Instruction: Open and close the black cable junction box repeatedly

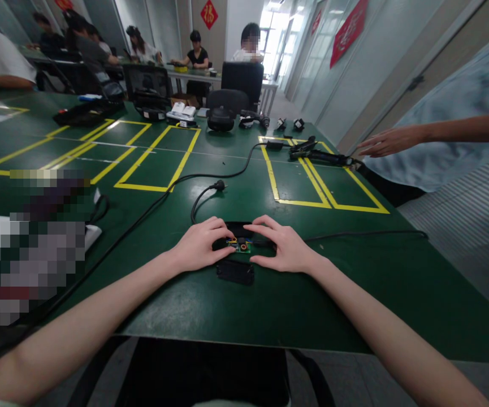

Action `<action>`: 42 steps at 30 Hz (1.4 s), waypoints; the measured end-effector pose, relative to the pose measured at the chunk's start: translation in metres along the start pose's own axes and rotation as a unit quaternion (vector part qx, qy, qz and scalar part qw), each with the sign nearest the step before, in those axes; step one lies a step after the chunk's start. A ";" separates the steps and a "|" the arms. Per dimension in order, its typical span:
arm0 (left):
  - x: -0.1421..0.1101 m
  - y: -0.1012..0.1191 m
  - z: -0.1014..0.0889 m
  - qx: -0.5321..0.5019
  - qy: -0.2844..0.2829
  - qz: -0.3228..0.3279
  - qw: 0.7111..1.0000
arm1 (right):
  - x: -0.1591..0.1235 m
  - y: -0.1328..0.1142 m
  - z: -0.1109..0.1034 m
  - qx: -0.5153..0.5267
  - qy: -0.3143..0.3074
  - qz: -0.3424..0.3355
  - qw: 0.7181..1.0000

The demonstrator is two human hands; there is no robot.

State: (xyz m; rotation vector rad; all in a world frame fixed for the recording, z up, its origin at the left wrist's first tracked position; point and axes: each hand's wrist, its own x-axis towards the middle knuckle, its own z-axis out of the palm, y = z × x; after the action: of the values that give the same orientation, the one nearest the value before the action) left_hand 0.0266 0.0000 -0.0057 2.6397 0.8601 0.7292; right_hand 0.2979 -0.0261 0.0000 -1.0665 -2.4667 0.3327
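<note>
My left hand (202, 244) and my right hand (281, 246) rest on the green table (354, 271), closed from both sides round an opened black power adapter (241, 229). Its green circuit board (241, 245) shows between my fingertips. A black cover piece (236, 272) lies on the table just in front of my hands, apart from them. Black cables run from the adapter to the left and right, and one ends in a plug (219, 185) behind my hands.
Yellow tape rectangles (159, 161) mark the table. Black adapters and cables (318, 154) lie at the far right, where another person's hand (390, 141) reaches in. Boxes, chairs and seated people fill the back. A pixelated patch covers the left.
</note>
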 end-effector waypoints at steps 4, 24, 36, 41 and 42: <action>-0.001 -0.001 0.000 -0.001 -0.012 -0.028 1.000 | 0.002 -0.005 0.008 0.007 -0.017 0.024 1.000; 0.004 -0.010 -0.002 -0.095 0.009 -0.069 0.993 | 0.006 -0.008 0.011 -0.010 0.039 0.077 0.996; 0.002 -0.015 -0.003 -0.043 0.008 -0.090 0.995 | 0.001 0.018 -0.008 -0.027 -0.012 0.109 0.994; 0.002 -0.011 -0.008 -0.065 0.003 -0.081 0.995 | 0.000 0.012 -0.008 -0.015 0.017 0.095 0.995; 0.001 -0.010 -0.008 -0.061 -0.003 -0.080 0.995 | 0.000 0.012 -0.007 -0.013 0.018 0.100 0.995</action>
State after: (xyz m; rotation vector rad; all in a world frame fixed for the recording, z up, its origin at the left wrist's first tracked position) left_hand 0.0184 0.0099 -0.0026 2.4321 0.9797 0.7074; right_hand 0.3086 -0.0178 0.0021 -1.3218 -2.3424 0.3399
